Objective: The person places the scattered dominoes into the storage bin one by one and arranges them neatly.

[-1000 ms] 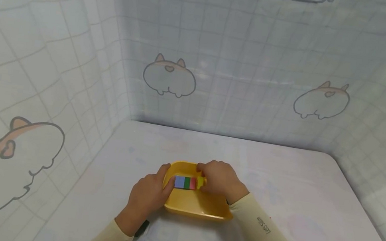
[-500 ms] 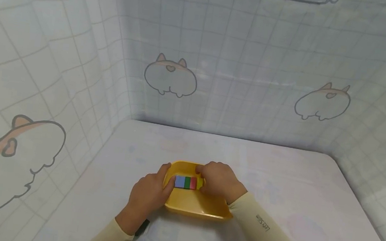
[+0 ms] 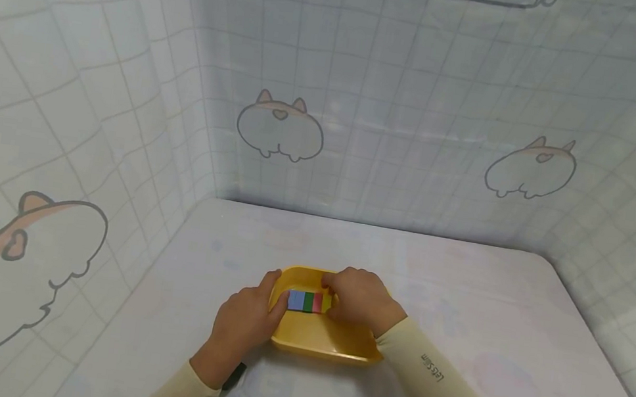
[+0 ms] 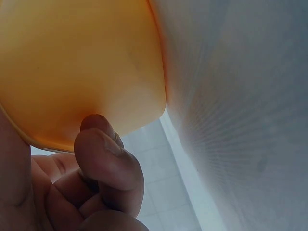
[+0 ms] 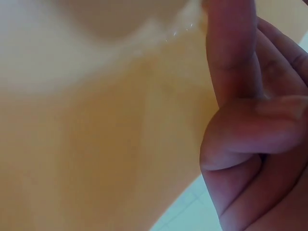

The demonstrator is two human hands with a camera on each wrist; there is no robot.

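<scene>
A yellow plastic tray (image 3: 324, 342) is in the middle of the head view. My left hand (image 3: 243, 318) grips its left rim, thumb inside; the left wrist view shows curled fingers (image 4: 108, 163) against the outer wall. A short row of blocks lies in the tray: blue (image 3: 296, 300), green (image 3: 308, 302), red (image 3: 318, 303) and yellow (image 3: 326, 303) at the right end. My right hand (image 3: 365, 300) reaches in over the right side and pinches the yellow block, partly covering it. In the right wrist view, curled fingers (image 5: 255, 125) show, but no block.
The tray stands on a pale patterned tabletop (image 3: 494, 313). Grid-patterned sheets with dog drawings hang at the back (image 3: 397, 135) and along both sides. A small dark object (image 3: 234, 377) shows by the left wrist.
The yellow block has moved slightly left, up against the red one, with my right hand. My left hand stays on the tray's rim.
</scene>
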